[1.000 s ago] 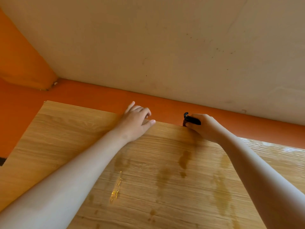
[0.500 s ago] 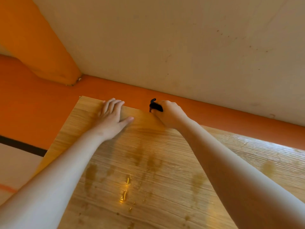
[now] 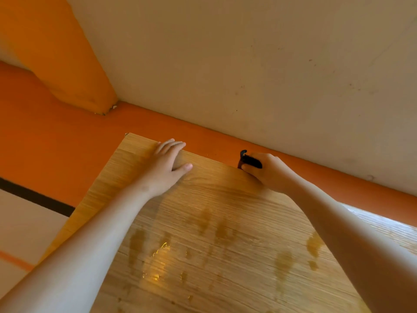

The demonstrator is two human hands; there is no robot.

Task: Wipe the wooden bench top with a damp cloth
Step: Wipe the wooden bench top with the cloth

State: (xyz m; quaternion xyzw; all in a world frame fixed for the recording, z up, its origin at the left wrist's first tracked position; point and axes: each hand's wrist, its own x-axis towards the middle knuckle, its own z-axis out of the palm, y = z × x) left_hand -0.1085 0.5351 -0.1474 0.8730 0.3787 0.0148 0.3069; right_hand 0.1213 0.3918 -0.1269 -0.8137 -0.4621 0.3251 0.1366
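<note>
Our right hand (image 3: pixel 269 172) clamped the dark cloth (image 3: pixel 250 160) at the bench top (image 3: pixel 228 190) edge — left hand (image 3: pixel 165 167) flat beside it; we needed firm strokes back over wet streaks (image 3: pixel 222 231).

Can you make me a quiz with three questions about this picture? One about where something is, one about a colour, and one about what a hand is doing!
1. Where is the black cloth?
A. in the middle of the bench top
B. at the bench top's far edge, in the right hand
C. on the floor

2. What colour is the wall strip just behind the bench top?
A. blue
B. green
C. orange

3. How is the left hand?
A. flat on the wood, fingers straight
B. in a fist
C. holding a cup

Answers: 1 B, the right hand grips it by the far edge; 2 C, the strip is plainly orange; 3 A, its palm lies on the wood.
</note>
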